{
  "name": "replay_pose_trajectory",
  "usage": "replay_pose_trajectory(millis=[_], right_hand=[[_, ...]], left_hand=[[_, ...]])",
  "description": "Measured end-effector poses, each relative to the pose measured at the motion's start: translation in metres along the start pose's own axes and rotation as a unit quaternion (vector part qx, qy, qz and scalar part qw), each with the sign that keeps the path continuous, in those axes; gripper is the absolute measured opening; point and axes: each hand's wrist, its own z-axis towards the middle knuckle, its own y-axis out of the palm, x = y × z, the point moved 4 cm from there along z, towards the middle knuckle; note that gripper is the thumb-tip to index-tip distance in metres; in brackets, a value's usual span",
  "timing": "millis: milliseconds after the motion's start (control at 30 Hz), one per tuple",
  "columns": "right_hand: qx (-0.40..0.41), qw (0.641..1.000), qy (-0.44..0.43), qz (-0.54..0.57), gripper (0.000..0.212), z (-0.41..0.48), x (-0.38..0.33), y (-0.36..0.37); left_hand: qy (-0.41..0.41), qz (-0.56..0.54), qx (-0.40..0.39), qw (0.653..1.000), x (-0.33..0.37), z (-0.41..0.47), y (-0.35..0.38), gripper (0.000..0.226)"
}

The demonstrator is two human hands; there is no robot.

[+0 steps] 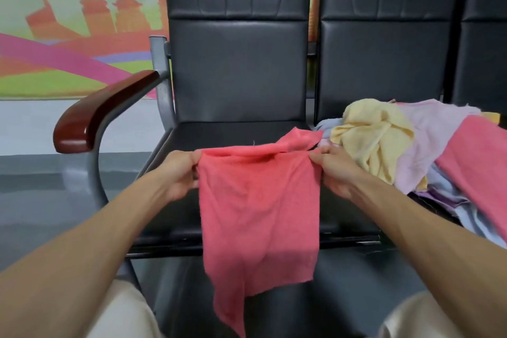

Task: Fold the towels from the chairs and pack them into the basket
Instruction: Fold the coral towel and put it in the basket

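The right edge of the view cuts through the heap of towels [444, 200] on the second chair [384, 63], so we cannot count them. Its pale blue and purple cloths lie mostly buried under a crumpled yellow towel [373, 134], a lilac towel [433, 129] and another pink towel [477, 170]. The coral-pink towel [258, 200] has one far corner flopped back toward the heap, and its lowest tip runs off the bottom of the view. We see little of the fingers (mostly thumbs and knuckles; the rest sits behind the cloth).

Both bare forearms reach forward. The left hand [178, 173] pinches the towel's upper left corner and the right hand [337, 170] pinches the upper right, with the top edge sagging slightly between them. The towel hangs in the air in front of the black padded seat [233, 132] of the end chair, beside its wooden armrest [101, 110].
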Motion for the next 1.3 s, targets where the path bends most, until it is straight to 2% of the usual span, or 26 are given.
replay_pose_trajectory(millis=[67, 133, 200, 267, 300, 367, 433, 467, 533, 567, 600, 633, 700, 800, 833, 900, 967, 1000, 1100, 1167, 1233, 1267, 1300], right_hand=[[0.062, 0.996, -0.018, 0.057, 0.029, -0.003, -0.006, -0.013], [0.101, 0.987, -0.002, 0.123, 0.024, -0.009, -0.010, -0.021], [0.111, 0.976, 0.029, 0.183, 0.018, -0.012, -0.011, -0.027], [0.107, 0.973, 0.042, 0.202, 0.013, -0.011, -0.011, -0.029], [0.106, 0.973, 0.042, 0.199, 0.010, -0.010, -0.011, -0.028], [0.104, 0.976, 0.043, 0.186, 0.013, -0.007, -0.009, -0.026], [0.087, 0.984, 0.038, 0.154, 0.024, -0.004, -0.006, -0.024], [0.081, 0.989, 0.029, 0.120, 0.032, -0.003, -0.005, -0.025], [0.080, 0.996, 0.014, 0.048, 0.046, -0.003, -0.005, -0.028], [0.086, 0.996, 0.007, 0.011, 0.052, -0.005, -0.006, -0.030], [0.091, 0.996, 0.006, -0.010, 0.054, -0.005, -0.006, -0.032], [0.094, 0.995, 0.002, -0.021, 0.051, -0.006, -0.006, -0.033], [0.103, 0.994, 0.024, -0.009, 0.036, -0.007, -0.009, -0.034], [0.109, 0.992, 0.053, 0.020, 0.036, -0.007, -0.006, -0.035], [0.108, 0.992, 0.058, 0.025, 0.029, -0.009, -0.006, -0.034], [0.086, 0.992, 0.066, 0.066, 0.030, -0.013, -0.008, -0.032], [0.045, 0.988, 0.065, 0.129, 0.033, -0.018, -0.013, -0.028], [0.029, 0.987, 0.057, 0.150, 0.029, -0.020, -0.019, -0.026], [0.032, 0.979, 0.034, 0.198, 0.029, -0.030, -0.035, -0.027], [0.030, 0.975, 0.002, 0.220, 0.031, -0.044, -0.046, -0.027], [0.040, 0.969, -0.026, 0.241, 0.030, -0.066, -0.062, -0.026], [0.051, 0.966, -0.040, 0.252, 0.030, -0.076, -0.072, -0.027], [0.064, 0.963, -0.056, 0.255, 0.030, -0.086, -0.081, -0.028]], left_hand=[[-0.021, -0.087, 0.083, 0.992, -0.003, 0.007, -0.018, 0.026], [-0.041, -0.186, 0.132, 0.973, -0.009, 0.015, -0.035, 0.029], [-0.054, -0.268, 0.116, 0.955, -0.011, 0.020, -0.041, 0.023], [-0.045, -0.255, 0.047, 0.965, -0.005, 0.017, -0.035, 0.007], [-0.028, -0.212, 0.012, 0.977, -0.002, 0.013, -0.029, 0.005], [0.023, -0.103, -0.023, 0.994, 0.001, 0.006, -0.018, 0.025], [0.083, 0.060, 0.022, 0.995, 0.001, 0.000, -0.019, 0.032], [0.124, 0.200, 0.057, 0.970, 0.002, 0.001, -0.023, 0.027], [0.191, 0.465, 0.089, 0.860, 0.004, 0.000, -0.030, 0.012], [0.210, 0.526, 0.100, 0.818, 0.004, 0.000, -0.033, 0.016], [0.211, 0.531, 0.106, 0.813, 0.003, 0.001, -0.036, 0.021], [0.211, 0.498, 0.112, 0.833, 0.004, -0.001, -0.037, 0.022], [0.187, 0.380, 0.141, 0.895, 0.006, -0.004, -0.040, 0.025], [0.135, 0.196, 0.140, 0.961, 0.011, -0.006, -0.037, 0.025], [0.119, 0.131, 0.138, 0.975, 0.013, -0.007, -0.036, 0.021], [0.086, 0.012, 0.128, 0.988, 0.016, -0.008, -0.034, 0.011], [0.054, -0.066, 0.083, 0.993, 0.017, -0.011, -0.031, 0.004], [0.049, -0.086, 0.055, 0.994, 0.019, -0.014, -0.030, 0.008], [0.075, -0.077, -0.019, 0.994, 0.032, -0.034, -0.029, 0.027], [0.106, -0.045, -0.025, 0.993, 0.039, -0.050, -0.034, 0.040], [0.154, 0.076, 0.012, 0.985, 0.046, -0.065, -0.044, 0.047], [0.187, 0.179, 0.045, 0.965, 0.052, -0.075, -0.049, 0.048], [0.220, 0.285, 0.073, 0.930, 0.060, -0.085, -0.052, 0.048]])
